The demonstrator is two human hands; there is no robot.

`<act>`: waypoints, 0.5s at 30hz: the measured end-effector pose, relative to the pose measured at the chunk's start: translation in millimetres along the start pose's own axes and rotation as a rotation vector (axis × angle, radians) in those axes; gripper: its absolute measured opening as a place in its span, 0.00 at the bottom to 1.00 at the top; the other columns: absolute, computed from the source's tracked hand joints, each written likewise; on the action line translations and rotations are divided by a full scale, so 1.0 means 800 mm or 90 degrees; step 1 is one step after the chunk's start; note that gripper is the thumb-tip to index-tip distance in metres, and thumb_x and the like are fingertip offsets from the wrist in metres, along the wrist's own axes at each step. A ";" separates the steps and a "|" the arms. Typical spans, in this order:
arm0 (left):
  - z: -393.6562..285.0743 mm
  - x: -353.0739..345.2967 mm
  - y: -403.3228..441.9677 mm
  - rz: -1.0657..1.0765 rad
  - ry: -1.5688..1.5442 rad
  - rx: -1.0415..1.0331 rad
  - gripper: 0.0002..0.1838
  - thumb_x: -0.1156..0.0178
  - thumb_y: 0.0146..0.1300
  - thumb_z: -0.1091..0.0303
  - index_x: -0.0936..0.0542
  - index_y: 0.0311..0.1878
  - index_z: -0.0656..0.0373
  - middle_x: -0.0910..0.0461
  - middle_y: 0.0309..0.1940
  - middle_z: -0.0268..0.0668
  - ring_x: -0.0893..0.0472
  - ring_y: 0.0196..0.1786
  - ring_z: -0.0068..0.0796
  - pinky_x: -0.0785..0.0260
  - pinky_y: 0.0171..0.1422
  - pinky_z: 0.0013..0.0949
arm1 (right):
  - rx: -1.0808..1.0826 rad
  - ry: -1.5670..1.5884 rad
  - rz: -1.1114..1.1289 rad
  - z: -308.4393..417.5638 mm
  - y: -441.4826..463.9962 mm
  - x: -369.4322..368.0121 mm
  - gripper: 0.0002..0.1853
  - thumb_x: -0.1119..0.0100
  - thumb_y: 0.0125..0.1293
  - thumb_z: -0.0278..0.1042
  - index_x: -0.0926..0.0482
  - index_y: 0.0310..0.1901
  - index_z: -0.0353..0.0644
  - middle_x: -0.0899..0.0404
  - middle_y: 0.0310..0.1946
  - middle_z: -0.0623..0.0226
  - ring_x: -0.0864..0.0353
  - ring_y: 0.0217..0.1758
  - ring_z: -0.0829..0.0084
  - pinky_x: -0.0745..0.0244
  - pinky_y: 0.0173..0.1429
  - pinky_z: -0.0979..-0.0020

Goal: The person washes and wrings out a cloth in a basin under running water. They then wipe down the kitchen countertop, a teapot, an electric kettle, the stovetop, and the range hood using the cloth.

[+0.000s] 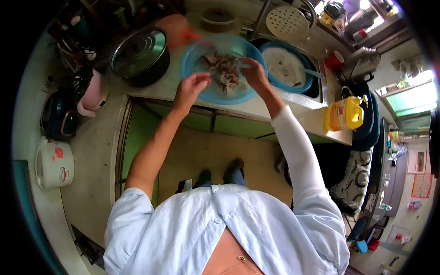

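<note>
A translucent blue basin stands on the counter in front of me, with pieces of raw meat in its middle. Over its near left rim is my left hand, fingers curled together; whether something thin is between them I cannot make out. My right hand hovers over the right side of the basin, its bent fingers and thumb a little apart and no object visible in them. Both hands are apart from the meat. A white sleeve covers my right forearm.
A blue tub of cloudy water sits in the sink to the right, near a perforated white disc. Left stands a lidded black pot beside a red plastic bag. A yellow jug is at the counter's right end.
</note>
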State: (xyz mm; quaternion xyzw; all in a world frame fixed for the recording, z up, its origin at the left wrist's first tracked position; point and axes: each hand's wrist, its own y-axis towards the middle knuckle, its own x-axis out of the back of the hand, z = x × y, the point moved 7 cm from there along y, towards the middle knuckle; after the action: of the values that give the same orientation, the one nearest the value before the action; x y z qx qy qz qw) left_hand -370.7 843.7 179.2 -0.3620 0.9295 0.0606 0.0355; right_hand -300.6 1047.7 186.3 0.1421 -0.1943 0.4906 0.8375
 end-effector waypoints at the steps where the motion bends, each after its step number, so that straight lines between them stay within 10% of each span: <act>1: 0.000 0.000 0.024 -0.010 0.000 -0.002 0.14 0.46 0.59 0.70 0.27 0.49 0.61 0.25 0.43 0.33 0.27 0.47 0.22 0.36 0.51 0.27 | 0.005 0.000 0.009 -0.010 0.033 -0.003 0.20 0.43 0.53 0.28 0.30 0.50 0.39 0.23 0.36 0.58 0.23 0.40 0.68 0.29 0.44 0.68; 4: 0.050 0.006 0.069 -0.172 -0.041 0.202 0.22 0.44 0.56 0.61 0.30 0.54 0.58 0.29 0.51 0.36 0.33 0.57 0.31 0.44 0.60 0.38 | 0.028 -0.281 -0.025 -0.052 0.095 -0.017 0.21 0.39 0.53 0.33 0.28 0.50 0.39 0.23 0.39 0.62 0.23 0.42 0.73 0.28 0.43 0.71; 8: 0.122 0.012 0.084 -0.512 -0.192 0.460 0.28 0.48 0.58 0.50 0.35 0.59 0.55 0.32 0.56 0.40 0.37 0.61 0.39 0.49 0.65 0.44 | 0.029 0.147 -0.060 -0.109 0.138 -0.098 0.18 0.38 0.49 0.29 0.25 0.44 0.35 0.21 0.34 0.59 0.23 0.38 0.69 0.28 0.43 0.71; 12: 0.169 -0.014 0.134 -0.436 -0.495 0.458 0.28 0.56 0.61 0.45 0.32 0.56 0.55 0.28 0.51 0.41 0.28 0.52 0.41 0.34 0.54 0.46 | -0.140 0.459 0.173 -0.038 0.110 -0.124 0.13 0.39 0.48 0.26 0.22 0.37 0.35 0.21 0.29 0.60 0.24 0.30 0.74 0.28 0.36 0.75; 15: 0.180 0.016 0.172 -0.128 -0.498 0.120 0.22 0.55 0.62 0.48 0.28 0.47 0.56 0.24 0.40 0.37 0.24 0.42 0.35 0.30 0.47 0.40 | 0.074 0.209 0.148 0.036 0.082 -0.107 0.11 0.42 0.49 0.29 0.23 0.34 0.35 0.21 0.27 0.61 0.23 0.26 0.72 0.27 0.34 0.72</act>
State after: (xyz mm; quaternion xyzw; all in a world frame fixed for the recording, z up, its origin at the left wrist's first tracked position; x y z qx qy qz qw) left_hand -469.7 955.5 47.4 -0.3958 0.8073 0.1045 0.4250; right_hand -401.7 1001.3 175.3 0.0851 -0.0413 0.6107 0.7862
